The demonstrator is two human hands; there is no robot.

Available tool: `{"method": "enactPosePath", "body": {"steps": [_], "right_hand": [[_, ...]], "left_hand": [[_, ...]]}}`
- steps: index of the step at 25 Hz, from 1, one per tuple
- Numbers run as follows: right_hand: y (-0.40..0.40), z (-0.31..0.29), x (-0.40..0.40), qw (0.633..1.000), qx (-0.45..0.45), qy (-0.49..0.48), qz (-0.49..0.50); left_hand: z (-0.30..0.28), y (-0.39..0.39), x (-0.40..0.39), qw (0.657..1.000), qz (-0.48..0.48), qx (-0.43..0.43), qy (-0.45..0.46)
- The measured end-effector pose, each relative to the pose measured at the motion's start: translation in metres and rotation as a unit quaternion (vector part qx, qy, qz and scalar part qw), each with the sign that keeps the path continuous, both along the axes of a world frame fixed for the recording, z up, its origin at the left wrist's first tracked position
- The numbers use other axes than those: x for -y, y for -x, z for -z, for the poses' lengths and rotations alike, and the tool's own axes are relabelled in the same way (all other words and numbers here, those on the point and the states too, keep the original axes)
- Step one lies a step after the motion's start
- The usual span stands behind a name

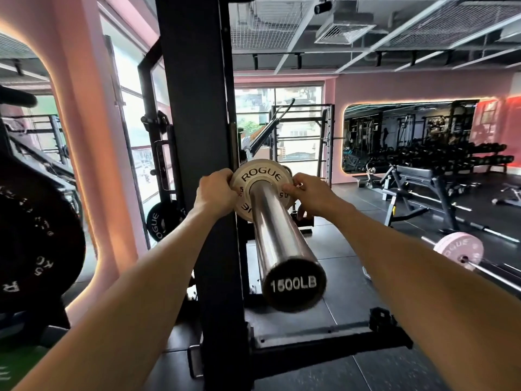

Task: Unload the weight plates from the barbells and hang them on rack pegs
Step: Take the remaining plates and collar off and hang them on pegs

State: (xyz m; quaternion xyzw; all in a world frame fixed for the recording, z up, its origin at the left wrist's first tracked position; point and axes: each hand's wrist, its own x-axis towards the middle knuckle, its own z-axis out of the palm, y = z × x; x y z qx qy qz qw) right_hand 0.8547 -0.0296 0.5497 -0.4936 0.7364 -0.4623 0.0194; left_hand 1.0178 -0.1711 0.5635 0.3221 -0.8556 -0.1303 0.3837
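From the head camera, a small cream Rogue change plate (260, 179) is sitting at the centre of the frame, threaded on the chrome barbell sleeve (275, 235), which is running down toward the lower middle and ending in a black end cap (294, 285) reading 1500LB. The left hand (215, 194) is gripping the plate's left rim, fingers curling over the edge, just left of centre. The right hand (308, 194) is grasping the plate's right rim, thumb lying on the face and fingers wrapping behind, just right of centre. Both forearms are reaching in from the bottom corners, so the plate is lying directly between the two hands.

A black rack upright (197, 136) is standing immediately behind the left hand, running from the top edge to the lower middle. A large black bumper plate (36, 235) is hanging at the left edge, and another black Rogue plate (160, 220) is resting low, left of the upright. At the lower right a pink plate (458, 249) is sitting on a second barbell on the floor. A black bench (417, 176) is standing at the right.
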Motion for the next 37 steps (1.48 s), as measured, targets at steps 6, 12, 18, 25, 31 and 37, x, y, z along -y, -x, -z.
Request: {"method": "enactPosePath", "body": {"steps": [6, 12, 18, 25, 31, 37], "right_hand": [[0.041, -0.001, 0.051, 1.000, -0.006, -0.009, -0.013], [0.063, -0.003, 0.081, 1.000, -0.011, -0.023, -0.011], [0.078, -0.006, 0.093, 0.999, -0.016, -0.040, -0.024], [0.077, -0.005, 0.096, 0.998, -0.031, -0.051, -0.006], [0.054, -0.002, 0.059, 0.989, -0.094, -0.094, 0.058], [-0.004, -0.011, -0.029, 0.985, -0.112, -0.122, 0.057]], "left_hand": [[0.001, 0.038, 0.048, 1.000, -0.005, 0.009, 0.004], [-0.001, 0.062, 0.074, 1.000, -0.014, 0.011, -0.016], [-0.002, 0.074, 0.091, 1.000, -0.009, 0.009, -0.022], [0.002, 0.066, 0.085, 0.999, -0.020, 0.023, -0.022], [0.014, 0.030, 0.059, 0.997, -0.009, 0.079, -0.009], [0.006, -0.045, -0.007, 0.996, 0.027, 0.089, 0.007]]}}
